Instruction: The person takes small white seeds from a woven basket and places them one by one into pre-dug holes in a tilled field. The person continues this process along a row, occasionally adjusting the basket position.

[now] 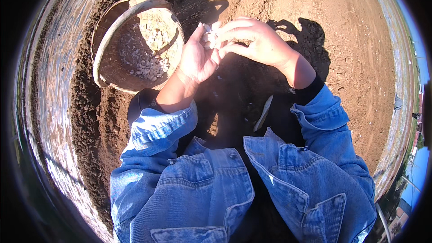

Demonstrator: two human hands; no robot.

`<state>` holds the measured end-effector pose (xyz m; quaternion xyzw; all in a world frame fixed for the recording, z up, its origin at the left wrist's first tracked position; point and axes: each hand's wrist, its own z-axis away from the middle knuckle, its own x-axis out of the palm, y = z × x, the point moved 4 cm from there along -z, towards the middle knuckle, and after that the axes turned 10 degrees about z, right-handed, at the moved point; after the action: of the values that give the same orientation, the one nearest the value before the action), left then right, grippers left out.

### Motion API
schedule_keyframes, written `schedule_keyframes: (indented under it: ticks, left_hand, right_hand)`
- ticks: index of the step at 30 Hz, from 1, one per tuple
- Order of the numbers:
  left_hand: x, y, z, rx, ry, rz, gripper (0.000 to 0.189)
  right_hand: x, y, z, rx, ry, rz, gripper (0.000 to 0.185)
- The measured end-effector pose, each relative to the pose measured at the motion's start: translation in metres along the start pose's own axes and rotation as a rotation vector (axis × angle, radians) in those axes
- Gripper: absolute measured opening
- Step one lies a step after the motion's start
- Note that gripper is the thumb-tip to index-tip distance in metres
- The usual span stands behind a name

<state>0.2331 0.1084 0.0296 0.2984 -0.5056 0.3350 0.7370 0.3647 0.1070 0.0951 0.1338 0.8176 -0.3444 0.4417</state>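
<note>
Palm up, my left hand (199, 59) holds a small heap of white cloves (210, 37), which look like garlic, just right of the basket. My right hand (254, 40) reaches over from the right, its fingertips touching the cloves at the left hand's fingers; whether it pinches one cannot be told. A woven basket (101, 40) with a thick arched handle stands on the soil at the upper left, more cloves (152, 67) and loose skins lying in its bottom.
Tilled brown soil (361, 74) spreads around me. On the left, clods (84, 118) form a rough ridge beside a strip of shiny sheeting (57, 108). Another pale strip (401, 74) curves along the right. Below the hands, my knees are in shadow.
</note>
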Motion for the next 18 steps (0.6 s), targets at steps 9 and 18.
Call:
schedule_keyframes:
  ticks: [9, 18]
  left_hand:
    - [-0.003, 0.003, -0.003, -0.067, 0.045, -0.041, 0.037]
    - [-0.036, 0.037, -0.031, 0.079, 0.122, -0.111, 0.031]
  right_hand:
    - [0.008, 0.000, 0.000, 0.061, -0.020, 0.104, 0.020]
    - [0.013, 0.000, -0.021, 0.063, 0.094, -0.103, 0.015]
